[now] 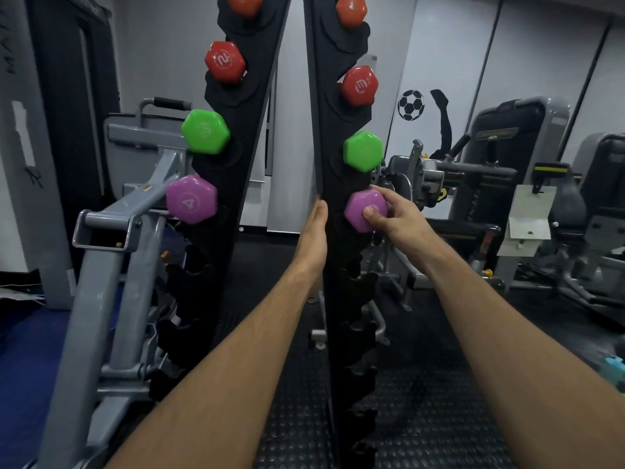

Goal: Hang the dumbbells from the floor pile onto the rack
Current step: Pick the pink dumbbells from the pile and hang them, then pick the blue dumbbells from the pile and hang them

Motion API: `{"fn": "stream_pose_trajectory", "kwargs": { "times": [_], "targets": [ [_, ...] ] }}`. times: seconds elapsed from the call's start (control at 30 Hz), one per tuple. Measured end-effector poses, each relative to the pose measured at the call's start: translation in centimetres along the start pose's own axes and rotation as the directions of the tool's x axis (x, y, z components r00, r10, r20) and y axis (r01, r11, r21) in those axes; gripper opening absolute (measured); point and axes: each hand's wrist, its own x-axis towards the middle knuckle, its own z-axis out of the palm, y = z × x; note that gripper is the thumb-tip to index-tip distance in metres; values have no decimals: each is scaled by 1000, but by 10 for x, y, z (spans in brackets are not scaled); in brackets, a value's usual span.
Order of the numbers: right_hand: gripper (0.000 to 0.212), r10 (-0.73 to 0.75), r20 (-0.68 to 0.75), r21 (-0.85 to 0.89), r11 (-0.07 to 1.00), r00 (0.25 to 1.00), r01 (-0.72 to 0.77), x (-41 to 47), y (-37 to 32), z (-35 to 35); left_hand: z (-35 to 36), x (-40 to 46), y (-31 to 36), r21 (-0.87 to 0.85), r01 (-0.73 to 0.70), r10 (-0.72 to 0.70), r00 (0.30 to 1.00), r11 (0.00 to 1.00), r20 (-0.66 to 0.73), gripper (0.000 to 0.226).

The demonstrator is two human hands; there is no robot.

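Note:
A tall black rack has two uprights, the left upright (233, 184) and the right upright (321, 96). Orange, red, green and purple dumbbells hang on both. My right hand (395, 214) grips the end of the purple dumbbell (360, 206) seated in a cradle on the right upright, thumb on its face. My left hand (313, 238) lies flat, fingers together, against the inner edge of the right upright, holding nothing. Another purple dumbbell marked 4 (191, 199) hangs on the left upright. Several black cradles (358, 333) below stand without dumbbells. The floor pile is out of view.
A grey weight machine (111, 252) stands close on the left. More gym machines (507, 184) fill the right side. Dark studded rubber flooring (422, 418) runs underfoot. A teal object (614, 365) shows at the right edge.

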Motion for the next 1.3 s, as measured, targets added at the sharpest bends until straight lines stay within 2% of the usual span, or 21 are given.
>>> {"fn": "stream_pose_trajectory", "kwargs": {
  "times": [0.1,0.23,0.37,0.47,0.6,0.7,0.87,0.97,1.07,1.17,1.3],
  "targets": [
    [67,6,-15,48,999,1000,-5,-2,3,3,-4,-8,2,31,27,-27,1000,999,-4,83],
    [75,17,-35,84,996,999,-14,-5,9,6,-11,-19,-3,58,31,-31,999,998,-14,63],
    [83,23,-72,99,995,997,-16,-11,16,10,-22,-28,-11,90,38,-36,999,995,-25,63],
    [83,40,-162,121,992,986,-20,-28,26,19,-30,-43,-22,112,39,-37,999,993,-26,63],
    [72,104,-335,196,980,936,-39,-70,54,43,-50,-73,-54,171,70,-63,997,983,-44,62],
    [61,152,-467,216,975,871,-54,-108,88,66,-72,-101,-89,221,127,-111,990,967,-82,59],
    [44,272,-554,258,955,787,-148,-183,159,127,-118,-161,-172,234,341,-296,932,910,-207,55],
    [34,365,-517,276,927,774,-253,-222,199,160,-144,-199,-219,206,453,-384,873,868,-301,52],
    [31,511,-378,260,859,772,-441,-255,237,193,-169,-240,-264,170,580,-493,787,797,-371,49],
    [25,634,-244,222,773,733,-594,-281,270,221,-189,-273,-300,106,659,-561,704,744,-436,37],
    [15,763,-57,114,646,644,-755,-309,312,257,-214,-304,-340,76,726,-572,597,683,-563,26]
  ]
}}
